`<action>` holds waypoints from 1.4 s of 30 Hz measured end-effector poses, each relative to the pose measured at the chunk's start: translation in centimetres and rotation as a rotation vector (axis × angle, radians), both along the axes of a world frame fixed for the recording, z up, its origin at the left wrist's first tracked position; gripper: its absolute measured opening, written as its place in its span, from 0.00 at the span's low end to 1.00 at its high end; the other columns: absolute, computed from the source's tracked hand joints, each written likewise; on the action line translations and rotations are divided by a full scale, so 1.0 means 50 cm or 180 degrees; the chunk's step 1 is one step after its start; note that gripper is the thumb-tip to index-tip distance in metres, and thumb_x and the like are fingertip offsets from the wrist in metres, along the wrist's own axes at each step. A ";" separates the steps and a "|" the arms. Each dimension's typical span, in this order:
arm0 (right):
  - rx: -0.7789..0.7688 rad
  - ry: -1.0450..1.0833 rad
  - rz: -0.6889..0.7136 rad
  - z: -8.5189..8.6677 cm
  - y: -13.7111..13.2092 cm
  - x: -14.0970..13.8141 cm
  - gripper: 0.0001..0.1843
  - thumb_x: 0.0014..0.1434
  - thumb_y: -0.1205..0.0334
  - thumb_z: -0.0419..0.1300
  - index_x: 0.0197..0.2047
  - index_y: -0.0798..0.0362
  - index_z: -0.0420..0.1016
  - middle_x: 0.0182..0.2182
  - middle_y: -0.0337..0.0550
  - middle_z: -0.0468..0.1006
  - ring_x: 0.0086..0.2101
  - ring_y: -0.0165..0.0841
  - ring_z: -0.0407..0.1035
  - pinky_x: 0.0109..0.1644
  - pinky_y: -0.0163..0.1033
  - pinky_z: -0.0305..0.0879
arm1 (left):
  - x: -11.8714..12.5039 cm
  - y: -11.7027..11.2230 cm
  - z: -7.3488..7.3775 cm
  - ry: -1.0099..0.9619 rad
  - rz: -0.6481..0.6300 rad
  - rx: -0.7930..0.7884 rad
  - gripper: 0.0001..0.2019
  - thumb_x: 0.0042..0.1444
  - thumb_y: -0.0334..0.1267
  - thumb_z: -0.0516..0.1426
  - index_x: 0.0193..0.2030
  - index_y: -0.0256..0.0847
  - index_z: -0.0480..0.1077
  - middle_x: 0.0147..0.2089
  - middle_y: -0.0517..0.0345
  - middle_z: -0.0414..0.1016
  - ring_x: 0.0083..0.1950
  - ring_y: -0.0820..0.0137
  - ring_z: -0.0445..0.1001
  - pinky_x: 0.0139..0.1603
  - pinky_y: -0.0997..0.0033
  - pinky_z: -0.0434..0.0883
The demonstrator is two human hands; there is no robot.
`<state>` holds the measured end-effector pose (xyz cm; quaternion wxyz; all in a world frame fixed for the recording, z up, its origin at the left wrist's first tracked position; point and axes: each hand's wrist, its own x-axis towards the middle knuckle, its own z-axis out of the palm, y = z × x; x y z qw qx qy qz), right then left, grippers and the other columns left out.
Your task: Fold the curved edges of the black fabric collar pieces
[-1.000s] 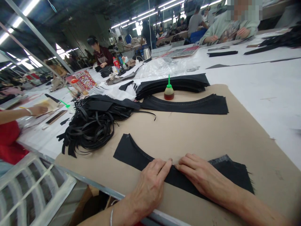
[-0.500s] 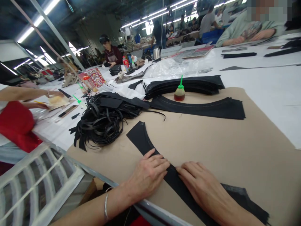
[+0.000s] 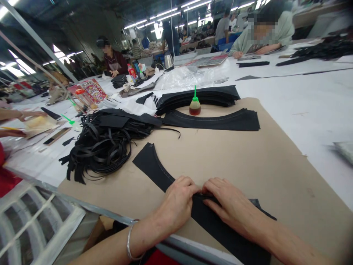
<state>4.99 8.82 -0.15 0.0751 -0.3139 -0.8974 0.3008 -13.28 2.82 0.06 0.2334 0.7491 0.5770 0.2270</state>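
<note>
A long black curved piece of leather-like material [image 3: 153,167] lies slantwise on the brown sheet, a line of stitching along its concave edge. My left hand [image 3: 179,202] is closed on that edge near the middle, its fingertips bent down and partly hidden. Close beside it, my right hand [image 3: 230,204] pinches the same edge between thumb and fingers. Under my right forearm, another dark edge [image 3: 261,208] shows; I cannot tell whether it belongs to the same piece.
A tangled heap of black strips [image 3: 106,147] lies to the left. Farther back are more curved black pieces [image 3: 212,121], a black stack [image 3: 198,97] and a green-capped squeeze bottle [image 3: 195,107]. A white slatted frame [image 3: 35,221] stands lower left. Co-workers sit around the table.
My left fingers, flatter before, are now bent over the edge. My right fingers have curled into a pinch, closer to the left hand. The view has swung right.
</note>
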 end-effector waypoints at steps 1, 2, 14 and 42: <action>-0.0071 0.0002 -0.0015 0.003 0.002 0.002 0.05 0.60 0.70 0.58 0.38 0.51 0.67 0.37 0.40 0.70 0.39 0.37 0.63 0.45 0.44 0.58 | 0.001 0.000 -0.001 0.0008 0.0002 0.0002 0.19 0.54 0.18 0.49 0.43 0.42 0.75 0.39 0.57 0.72 0.43 0.67 0.69 0.46 0.68 0.69; -0.0130 -0.0009 -0.0038 0.006 0.005 0.004 0.05 0.60 0.70 0.58 0.38 0.51 0.67 0.37 0.40 0.70 0.39 0.37 0.63 0.45 0.43 0.59 | 0.002 -0.001 -0.002 0.0015 0.0008 0.0010 0.19 0.55 0.19 0.49 0.42 0.42 0.75 0.39 0.57 0.72 0.43 0.67 0.69 0.46 0.69 0.69; -0.0460 -0.0312 -0.0305 0.036 0.025 0.005 0.07 0.50 0.72 0.59 0.32 0.50 0.70 0.29 0.36 0.74 0.31 0.33 0.66 0.33 0.35 0.55 | 0.015 0.009 0.013 0.0119 -0.0008 -0.0092 0.15 0.50 0.20 0.52 0.38 0.41 0.73 0.38 0.58 0.72 0.44 0.67 0.69 0.46 0.68 0.68; 0.0674 0.0389 0.0646 -0.014 0.005 0.088 0.13 0.68 0.69 0.47 0.41 0.53 0.72 0.35 0.44 0.69 0.36 0.35 0.62 0.40 0.40 0.60 | 0.041 -0.061 -0.036 0.0479 -0.0228 0.0553 0.23 0.60 0.25 0.46 0.61 0.42 0.65 0.49 0.49 0.70 0.52 0.60 0.66 0.52 0.56 0.72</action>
